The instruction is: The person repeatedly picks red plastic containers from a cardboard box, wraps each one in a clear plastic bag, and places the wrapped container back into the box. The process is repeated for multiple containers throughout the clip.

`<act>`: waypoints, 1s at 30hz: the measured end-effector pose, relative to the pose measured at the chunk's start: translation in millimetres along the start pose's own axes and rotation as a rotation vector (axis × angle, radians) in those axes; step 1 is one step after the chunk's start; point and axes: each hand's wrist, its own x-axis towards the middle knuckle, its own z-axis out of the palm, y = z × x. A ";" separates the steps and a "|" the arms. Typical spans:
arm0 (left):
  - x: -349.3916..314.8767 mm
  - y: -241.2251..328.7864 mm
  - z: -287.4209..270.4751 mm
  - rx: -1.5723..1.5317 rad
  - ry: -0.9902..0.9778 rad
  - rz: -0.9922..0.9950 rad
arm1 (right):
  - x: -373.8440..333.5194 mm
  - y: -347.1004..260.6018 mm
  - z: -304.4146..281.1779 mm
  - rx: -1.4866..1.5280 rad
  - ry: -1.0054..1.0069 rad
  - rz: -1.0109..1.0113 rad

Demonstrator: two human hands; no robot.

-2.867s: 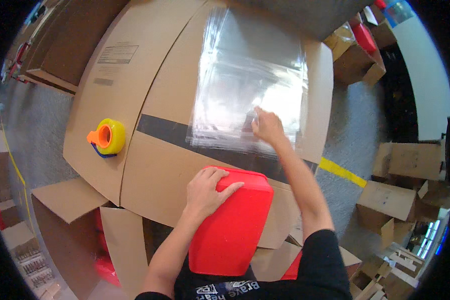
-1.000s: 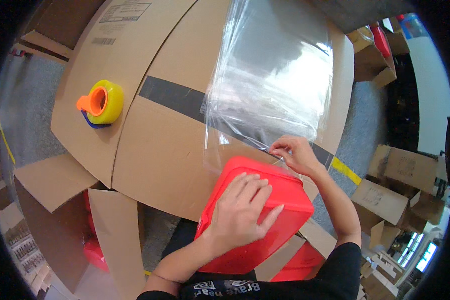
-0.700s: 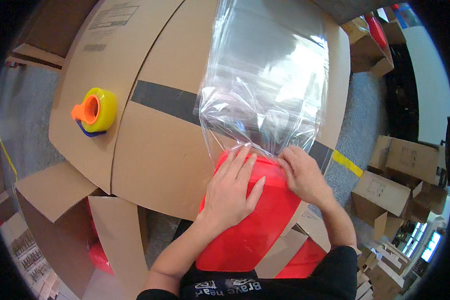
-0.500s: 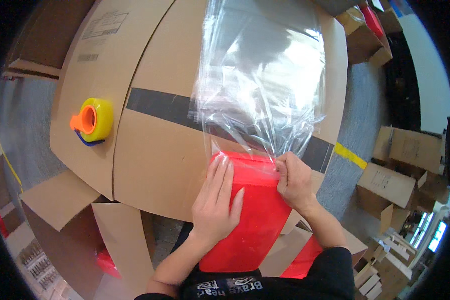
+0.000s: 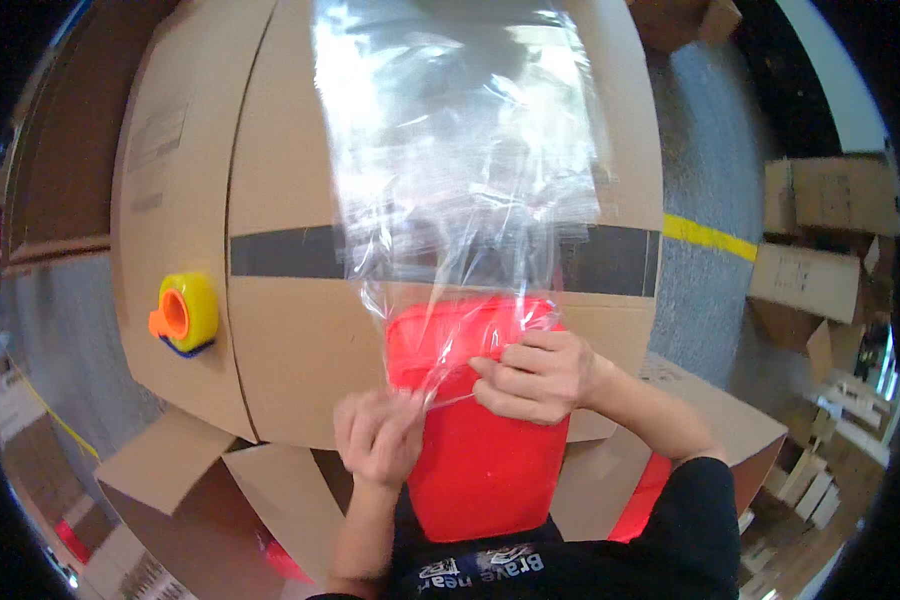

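A red plastic box (image 5: pixel 490 465) with rounded corners rests against my body, its far end lying on the cardboard box top. The mouth of a clear plastic bag (image 5: pixel 440 345) is drawn over that far end. My left hand (image 5: pixel 380 437), slightly blurred, pinches the bag's edge at the box's left side. My right hand (image 5: pixel 536 375) has curled fingers gripping the bag's film above the red surface, near the right side. Further bags lie in a flat, shiny stack (image 5: pixel 460 130) beyond.
The large cardboard box (image 5: pixel 300 350) serves as a work surface, with a dark tape strip (image 5: pixel 280 252) across it. A yellow tape roll with an orange dispenser (image 5: pixel 187 312) sits at its left. Open cartons (image 5: pixel 185 490) flank me, with red items inside. More cartons (image 5: pixel 805 285) stand on the floor at right.
My left hand has moved from lying flat on the red box to pinching the bag's edge. My right hand has shifted inward over the box, and the bag covers more of its end.
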 end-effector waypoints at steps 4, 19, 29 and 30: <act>-3.1 15.6 -3.7 0.087 -0.007 0.003 | 4.1 -6.7 8.7 0.051 0.108 -0.004; 24.2 14.8 26.9 -0.062 -0.151 0.044 | -96.5 -25.5 0.5 -0.185 0.269 0.955; 19.4 11.5 8.8 -0.129 -0.430 0.157 | -107.5 -58.4 30.2 -0.300 0.420 1.170; 19.7 9.3 8.3 -0.119 -0.480 0.119 | -111.9 -53.3 31.8 -0.191 0.375 1.255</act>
